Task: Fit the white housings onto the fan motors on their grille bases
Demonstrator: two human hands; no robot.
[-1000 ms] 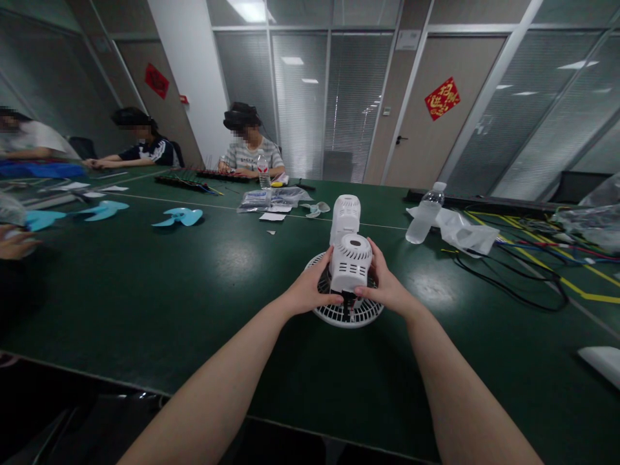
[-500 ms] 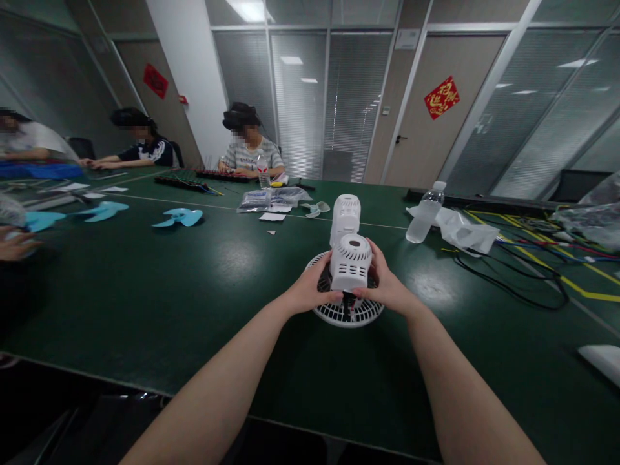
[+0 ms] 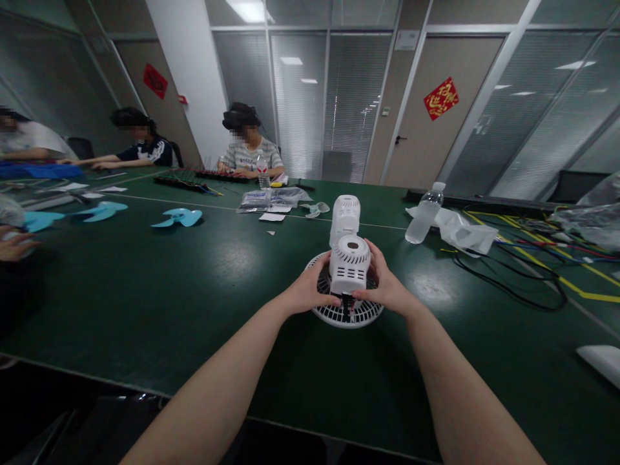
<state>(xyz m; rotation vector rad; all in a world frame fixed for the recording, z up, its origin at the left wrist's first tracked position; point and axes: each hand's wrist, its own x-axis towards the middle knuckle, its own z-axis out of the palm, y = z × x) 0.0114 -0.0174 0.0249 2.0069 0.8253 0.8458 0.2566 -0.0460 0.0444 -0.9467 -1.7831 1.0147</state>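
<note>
A white fan motor housing with vent slots sits between my two hands, above a round white fan grille. My left hand grips the housing from the left, its thumb at the lower front edge. From the right, my right hand clasps the same housing, thumb also near the lower edge. Dark and red wiring shows below the housing, over the grille. Just behind stands another white vented part; whether it is joined to the housing I cannot tell.
Blue fan blades lie on the green table to the left, near another person's hand. A plastic bottle, white plastic bag and black cables are at right. Several people sit across the table.
The housing has tilted or lowered very slightly between my hands. Both hands keep their hold in nearly the same place.
</note>
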